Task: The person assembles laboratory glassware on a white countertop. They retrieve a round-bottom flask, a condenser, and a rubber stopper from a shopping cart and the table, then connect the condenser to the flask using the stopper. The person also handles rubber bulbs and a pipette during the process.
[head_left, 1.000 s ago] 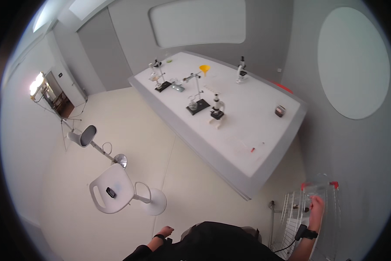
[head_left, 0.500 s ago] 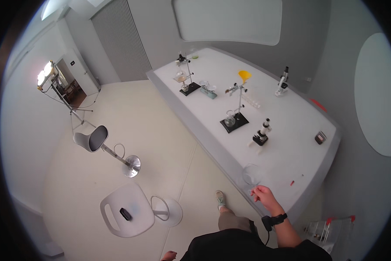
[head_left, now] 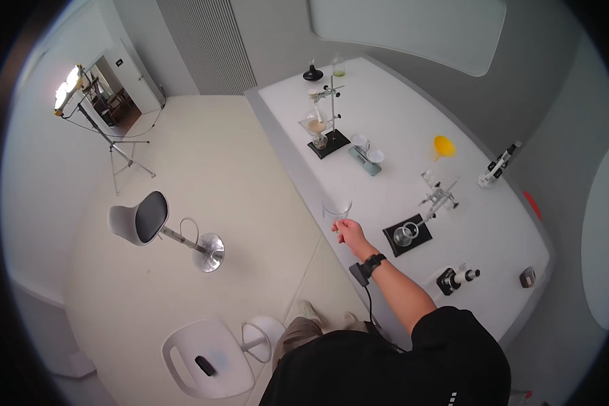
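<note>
My right hand (head_left: 348, 233) reaches over the left edge of the long white table, its fingers closed round the narrow lower end of a clear glass funnel (head_left: 338, 203). The glass is faint against the tabletop, and its wide mouth faces up. Right of the hand, a stand with clamps (head_left: 438, 199) rises from a black base, with a round glass flask (head_left: 404, 235) on that base. Farther along is a pale green two-pan balance (head_left: 365, 161). Behind it, a second stand (head_left: 333, 111) carries glassware with brownish contents (head_left: 317, 126). My left hand is out of view.
A microscope (head_left: 457, 277) is beside my right forearm, another (head_left: 499, 166) at the table's far side. A yellow funnel (head_left: 444, 146) sits above the tabletop. A white chair (head_left: 209, 338) with a black object, a stool (head_left: 148, 216) and a lamp tripod (head_left: 108, 132) stand left.
I have moved forward along the table, and my right hand has carried the glass funnel past the near microscope and clamp stand. My left hand has gone out of view.
</note>
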{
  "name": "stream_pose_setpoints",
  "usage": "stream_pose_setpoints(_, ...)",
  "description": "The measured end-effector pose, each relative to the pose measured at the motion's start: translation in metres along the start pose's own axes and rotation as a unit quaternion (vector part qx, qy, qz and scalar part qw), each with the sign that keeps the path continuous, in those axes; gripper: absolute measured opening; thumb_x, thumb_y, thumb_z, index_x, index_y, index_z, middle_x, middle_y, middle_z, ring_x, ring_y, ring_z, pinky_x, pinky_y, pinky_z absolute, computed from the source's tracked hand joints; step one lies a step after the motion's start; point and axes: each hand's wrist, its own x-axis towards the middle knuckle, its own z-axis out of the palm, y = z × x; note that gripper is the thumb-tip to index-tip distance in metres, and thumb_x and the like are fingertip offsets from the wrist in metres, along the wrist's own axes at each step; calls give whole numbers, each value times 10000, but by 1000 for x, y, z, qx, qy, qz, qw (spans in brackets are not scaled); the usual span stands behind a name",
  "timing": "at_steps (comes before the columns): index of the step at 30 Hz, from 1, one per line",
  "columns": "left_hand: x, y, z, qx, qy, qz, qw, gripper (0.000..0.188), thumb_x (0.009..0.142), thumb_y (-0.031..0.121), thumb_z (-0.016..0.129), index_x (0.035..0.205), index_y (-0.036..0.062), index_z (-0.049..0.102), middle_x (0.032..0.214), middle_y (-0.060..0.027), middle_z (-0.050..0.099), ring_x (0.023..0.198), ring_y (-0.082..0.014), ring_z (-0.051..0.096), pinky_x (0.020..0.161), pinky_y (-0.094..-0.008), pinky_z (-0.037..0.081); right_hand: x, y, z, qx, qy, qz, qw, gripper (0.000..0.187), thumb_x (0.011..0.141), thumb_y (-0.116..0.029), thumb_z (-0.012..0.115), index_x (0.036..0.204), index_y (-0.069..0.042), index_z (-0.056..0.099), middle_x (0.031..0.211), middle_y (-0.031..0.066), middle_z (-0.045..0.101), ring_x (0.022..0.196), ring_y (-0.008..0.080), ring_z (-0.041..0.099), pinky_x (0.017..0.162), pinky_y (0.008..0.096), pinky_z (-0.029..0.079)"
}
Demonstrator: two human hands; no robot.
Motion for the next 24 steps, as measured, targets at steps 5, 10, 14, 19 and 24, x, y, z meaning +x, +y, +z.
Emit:
stream_pose_setpoints(5, 65, 90, -34, 21, -25, 14, 999, 341, 843, 279, 638, 1086, 40, 652, 940, -73, 693, 829, -203, 644, 734, -361, 516, 125, 11, 10, 47, 68, 26, 996, 185, 985, -231, 519, 970, -76, 619, 889, -2, 634, 576, 65, 480, 567, 214, 441)
stream_pose_setpoints(10, 137, 181, -91, 87, -71, 38, 993, 343, 845, 286, 634, 1098, 55, 650, 959, -69, 694, 850, -206, 644, 747, -369, 514, 209, 11, 22, 37, 149, 53, 987, 165, 985, -212, 516, 967, -84, 620, 907, -5, 629, 662, 65, 495, 638, 216, 459)
stream_pose_setpoints(14, 193, 275, -163, 209, -128, 76, 967, 345, 846, 291, 631, 1108, 66, 649, 975, -66, 694, 866, -209, 643, 758, -375, 512, 253, 9, 16, 61, 228, 47, 971, 164, 972, -208, 540, 955, -76, 636, 889, -3, 641, 674, 71, 510, 636, 218, 463)
stream_pose_setpoints(19, 314, 433, -273, 274, -161, 40, 947, 285, 843, 251, 589, 1017, 38, 662, 874, -49, 691, 751, -193, 642, 633, -333, 492, 284, 3, 16, 83, 276, 55, 956, 152, 969, -196, 542, 954, -79, 639, 892, -5, 642, 691, 73, 524, 656, 220, 467)
stream_pose_setpoints(24, 364, 684, -280, 229, -143, 272, 924, 398, 834, 200, 608, 1142, -51, 592, 907, -122, 675, 823, -188, 639, 758, -327, 520, 298, 5, 13, 79, 304, 57, 948, 175, 968, -189, 545, 974, -39, 636, 909, 24, 648, 701, 78, 524, 658, 218, 457)
